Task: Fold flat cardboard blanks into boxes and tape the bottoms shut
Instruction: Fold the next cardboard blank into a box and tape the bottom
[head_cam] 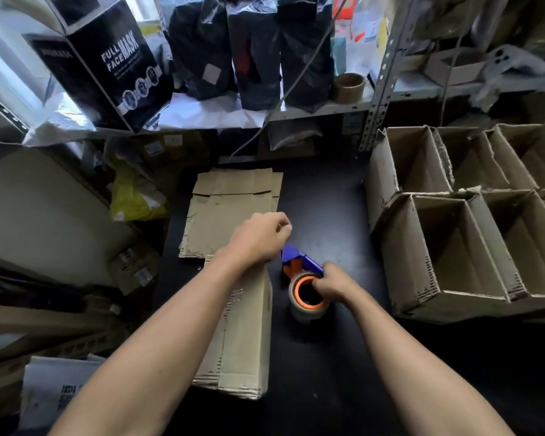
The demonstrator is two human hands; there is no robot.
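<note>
A purple tape dispenser (299,262) with an orange-cored roll of clear tape (307,294) stands on the black table. My right hand (331,283) grips it at the roll. My left hand (260,236) hovers just above and left of the dispenser's front end, fingers curled with the thumb against the fingertips; nothing shows between them. Under my left forearm lies a folded cardboard box (243,335) on its side, with shiny tape on its top face. Behind it sits a stack of flat cardboard blanks (230,202).
Several open-topped finished boxes (453,234) crowd the right side of the table (328,372). A metal shelf (378,99) at the back carries black bags, a "Full Face Mask" carton (107,64) and a tape core. Yellow bags and cartons lie at the left.
</note>
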